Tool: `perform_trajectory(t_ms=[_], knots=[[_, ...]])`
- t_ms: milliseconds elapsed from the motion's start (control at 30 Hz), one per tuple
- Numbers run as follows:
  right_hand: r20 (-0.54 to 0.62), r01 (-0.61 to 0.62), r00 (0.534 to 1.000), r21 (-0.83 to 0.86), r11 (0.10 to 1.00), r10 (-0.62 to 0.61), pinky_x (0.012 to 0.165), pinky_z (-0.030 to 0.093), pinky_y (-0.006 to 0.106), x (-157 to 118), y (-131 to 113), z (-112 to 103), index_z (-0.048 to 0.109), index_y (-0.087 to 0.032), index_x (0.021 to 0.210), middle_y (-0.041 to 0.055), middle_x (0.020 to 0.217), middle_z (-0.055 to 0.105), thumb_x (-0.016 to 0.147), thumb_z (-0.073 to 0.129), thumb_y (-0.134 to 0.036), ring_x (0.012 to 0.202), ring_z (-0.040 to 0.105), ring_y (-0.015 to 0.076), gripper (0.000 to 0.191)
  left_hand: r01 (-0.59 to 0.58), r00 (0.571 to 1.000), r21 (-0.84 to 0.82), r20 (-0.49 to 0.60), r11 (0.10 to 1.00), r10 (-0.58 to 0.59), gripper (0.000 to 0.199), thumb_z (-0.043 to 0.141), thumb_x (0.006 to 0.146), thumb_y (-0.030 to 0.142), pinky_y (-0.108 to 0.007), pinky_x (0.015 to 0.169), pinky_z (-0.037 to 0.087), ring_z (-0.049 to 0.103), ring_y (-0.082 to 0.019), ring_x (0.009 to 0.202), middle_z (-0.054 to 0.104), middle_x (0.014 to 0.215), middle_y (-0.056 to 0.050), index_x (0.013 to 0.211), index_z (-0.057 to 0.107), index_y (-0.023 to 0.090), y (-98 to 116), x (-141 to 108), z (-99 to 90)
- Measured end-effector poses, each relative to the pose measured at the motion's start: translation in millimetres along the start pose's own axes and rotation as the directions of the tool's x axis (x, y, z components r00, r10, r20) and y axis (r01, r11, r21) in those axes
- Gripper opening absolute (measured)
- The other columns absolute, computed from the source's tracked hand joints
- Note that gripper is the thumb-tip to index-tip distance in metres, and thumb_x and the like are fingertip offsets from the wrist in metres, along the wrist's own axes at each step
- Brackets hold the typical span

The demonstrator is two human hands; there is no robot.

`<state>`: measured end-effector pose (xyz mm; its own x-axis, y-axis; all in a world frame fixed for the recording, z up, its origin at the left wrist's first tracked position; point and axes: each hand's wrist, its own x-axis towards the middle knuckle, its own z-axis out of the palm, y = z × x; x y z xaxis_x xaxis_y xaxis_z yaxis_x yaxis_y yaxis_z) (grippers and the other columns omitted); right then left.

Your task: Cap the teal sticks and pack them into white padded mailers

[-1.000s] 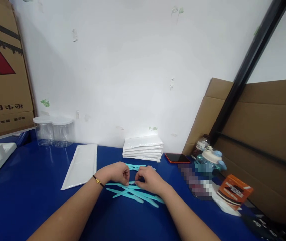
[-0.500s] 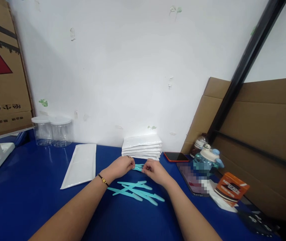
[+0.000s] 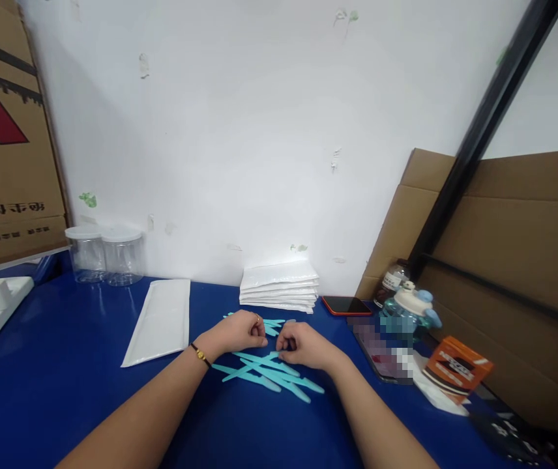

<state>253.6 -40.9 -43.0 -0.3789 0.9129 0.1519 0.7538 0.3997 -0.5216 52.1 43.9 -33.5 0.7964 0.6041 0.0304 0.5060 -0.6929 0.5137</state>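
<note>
Several turquoise eyebrow razors (image 3: 259,374) lie crossed over one another in a loose pile on the blue tabletop (image 3: 83,404). A second group of turquoise razors (image 3: 273,324) lies farther back, partly covered by my hands. My left hand (image 3: 246,331) hovers between the two groups, fingers curled in and nothing visible in them. Close on its right, my right hand (image 3: 304,344) bends its fingers down at the far end of the near pile. Its thumb and fingertips are slightly apart beside a razor; any contact is hard to make out.
White padded envelopes (image 3: 279,286) are stacked against the wall, and a single one (image 3: 159,322) lies left. Two clear jars (image 3: 121,260) stand behind it. To the right are a red-edged phone (image 3: 346,305), another phone (image 3: 374,355), a teal bottle (image 3: 406,312) and an orange box (image 3: 457,369).
Both hands have drawn back from the far razors toward me. My right hand has come down to the near pile's edge, and more of the far group shows now.
</note>
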Motion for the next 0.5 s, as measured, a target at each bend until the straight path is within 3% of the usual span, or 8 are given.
perform_trajectory(t_ms=[133, 333, 400, 500], knots=[[-0.018, -0.088, 0.996, -0.005, 0.996, 0.088, 0.05, 0.034, 0.017, 2.9, 6.2, 6.8, 0.061, -0.016, 0.076, -0.0017, 0.073, 0.054, 0.063, 0.064, -0.015, 0.06, 0.046, 0.0081, 0.013, 0.017, 0.997, 0.022, 0.074, 1.0, -0.019, 0.019, 0.059, 0.067, 0.036, -0.019, 0.047, 0.032, 0.053, -0.012, 0.059, 0.065, 0.069, 0.001, 0.077, 0.065, 0.02, 6.6, -5.5, 1.2], [-0.035, -0.119, 0.992, 0.097, 0.988, 0.123, 0.05, 0.035, 0.017, 4.9, 6.4, 5.3, 0.06, -0.017, 0.082, -0.0032, 0.065, 0.055, 0.07, 0.057, -0.013, 0.057, 0.048, 0.0084, 0.013, 0.004, 1.0, 0.075, 0.031, 0.997, -0.006, 0.023, 0.051, 0.074, 0.038, -0.021, 0.047, 0.029, 0.052, -0.012, 0.057, 0.064, 0.065, 0.001, 0.073, 0.065, 0.02, 10.4, -5.2, 1.1], [-0.094, -0.088, 0.991, 0.087, 0.992, 0.096, 0.055, 0.038, 0.018, 5.1, 6.7, 2.0, 0.062, -0.018, 0.084, -0.0015, 0.07, 0.058, 0.073, 0.056, -0.013, 0.061, 0.051, 0.0094, 0.014, -0.002, 1.0, 0.076, 0.018, 0.997, 0.0, 0.02, 0.052, 0.074, 0.035, -0.02, 0.049, 0.031, 0.054, -0.012, 0.06, 0.066, 0.07, 0.001, 0.077, 0.065, 0.02, 8.6, -3.2, 0.6], [-0.194, -0.09, 0.977, 0.022, 0.996, 0.093, 0.059, 0.039, 0.019, 3.7, 14.9, -5.6, 0.063, -0.018, 0.081, 0.0004, 0.076, 0.06, 0.073, 0.053, -0.011, 0.065, 0.053, 0.0105, 0.014, -0.012, 0.995, 0.172, -0.091, 0.985, 0.028, 0.016, 0.051, 0.075, 0.028, -0.021, 0.056, 0.034, 0.057, -0.013, 0.067, 0.067, 0.076, 0.0, 0.078, 0.065, 0.021, 4.0, 1.1, -0.7]])
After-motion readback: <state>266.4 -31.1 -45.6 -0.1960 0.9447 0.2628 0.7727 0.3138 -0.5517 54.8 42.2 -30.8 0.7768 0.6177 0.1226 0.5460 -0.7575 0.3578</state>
